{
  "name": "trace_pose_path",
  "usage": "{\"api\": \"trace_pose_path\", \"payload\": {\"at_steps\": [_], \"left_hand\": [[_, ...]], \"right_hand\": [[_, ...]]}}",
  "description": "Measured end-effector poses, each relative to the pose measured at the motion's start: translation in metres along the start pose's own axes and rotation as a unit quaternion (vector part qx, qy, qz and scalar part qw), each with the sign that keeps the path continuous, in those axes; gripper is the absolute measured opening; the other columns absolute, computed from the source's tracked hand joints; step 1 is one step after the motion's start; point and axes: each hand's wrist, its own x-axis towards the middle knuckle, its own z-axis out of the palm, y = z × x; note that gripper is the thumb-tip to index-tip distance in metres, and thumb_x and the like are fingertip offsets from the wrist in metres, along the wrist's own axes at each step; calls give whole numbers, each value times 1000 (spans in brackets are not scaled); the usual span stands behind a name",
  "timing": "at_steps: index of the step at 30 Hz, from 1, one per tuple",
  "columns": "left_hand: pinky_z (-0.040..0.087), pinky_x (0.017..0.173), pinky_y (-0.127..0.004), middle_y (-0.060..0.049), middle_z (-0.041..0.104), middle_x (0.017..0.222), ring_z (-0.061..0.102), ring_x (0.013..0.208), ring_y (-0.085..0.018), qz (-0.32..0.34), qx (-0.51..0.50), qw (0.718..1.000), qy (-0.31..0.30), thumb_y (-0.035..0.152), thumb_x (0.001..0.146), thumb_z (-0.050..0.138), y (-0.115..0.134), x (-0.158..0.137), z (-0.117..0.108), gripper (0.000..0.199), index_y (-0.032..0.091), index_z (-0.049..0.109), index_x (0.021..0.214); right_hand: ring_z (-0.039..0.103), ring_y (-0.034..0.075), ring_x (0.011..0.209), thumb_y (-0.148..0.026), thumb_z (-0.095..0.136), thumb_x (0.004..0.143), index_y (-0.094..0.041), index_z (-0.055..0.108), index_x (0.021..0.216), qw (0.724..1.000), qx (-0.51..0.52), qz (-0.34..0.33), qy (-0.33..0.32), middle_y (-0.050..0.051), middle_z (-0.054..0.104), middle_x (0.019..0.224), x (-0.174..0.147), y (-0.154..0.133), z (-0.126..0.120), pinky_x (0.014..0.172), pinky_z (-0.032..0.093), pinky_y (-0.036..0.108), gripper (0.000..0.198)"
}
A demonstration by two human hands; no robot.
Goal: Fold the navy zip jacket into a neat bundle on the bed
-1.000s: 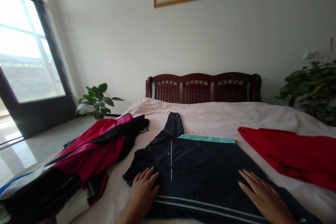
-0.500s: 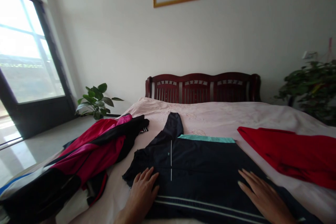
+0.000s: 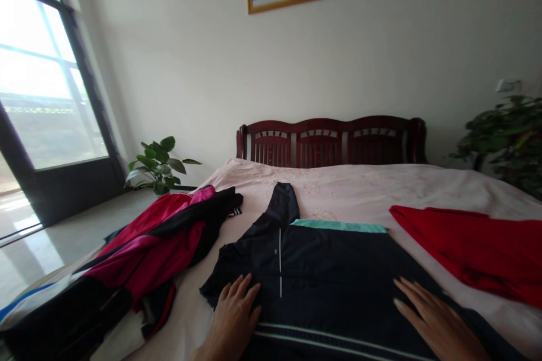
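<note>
A dark navy jacket (image 3: 334,271) with white piping and a teal strip along its far edge lies spread on the bed. One sleeve points away toward the headboard. My left hand (image 3: 235,313) rests palm down on the jacket's left side, fingers stretched out. On the right part of the same jacket lies my right hand (image 3: 436,316), flat with its fingers extended. Neither hand grips the cloth. The jacket's near edge runs out of view at the bottom.
Left of the jacket is a heap of pink, black and white clothes (image 3: 139,265). Folded red clothing (image 3: 474,248) lies to the right. A pale pink sheet (image 3: 359,189) covers the bed, with a dark wooden headboard (image 3: 319,144) behind. Potted plants (image 3: 158,161) flank the bed.
The view has shifted slightly, so everything sits a little lower and further right. Both hands stay flat on the jacket, which looks unchanged.
</note>
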Motion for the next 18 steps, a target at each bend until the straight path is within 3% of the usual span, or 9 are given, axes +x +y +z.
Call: {"api": "trace_pose_path", "payload": {"at_steps": [12,18], "left_hand": [[24,120,-49,-3,43,156,34,145,-26,1,-25,1000,10,33,90,46,-2,-1,3,51,30,53,141],[24,119,-50,-3,43,156,34,145,-27,-4,-26,1000,12,33,90,47,0,-1,3,51,30,54,140]], "right_hand": [[60,34,121,-46,40,82,-29,76,98,999,29,29,5,8,68,127,5,-3,-1,99,51,53,43],[61,33,121,-53,41,82,-29,73,110,995,67,75,14,8,70,123,8,-9,-5,100,51,51,48]]}}
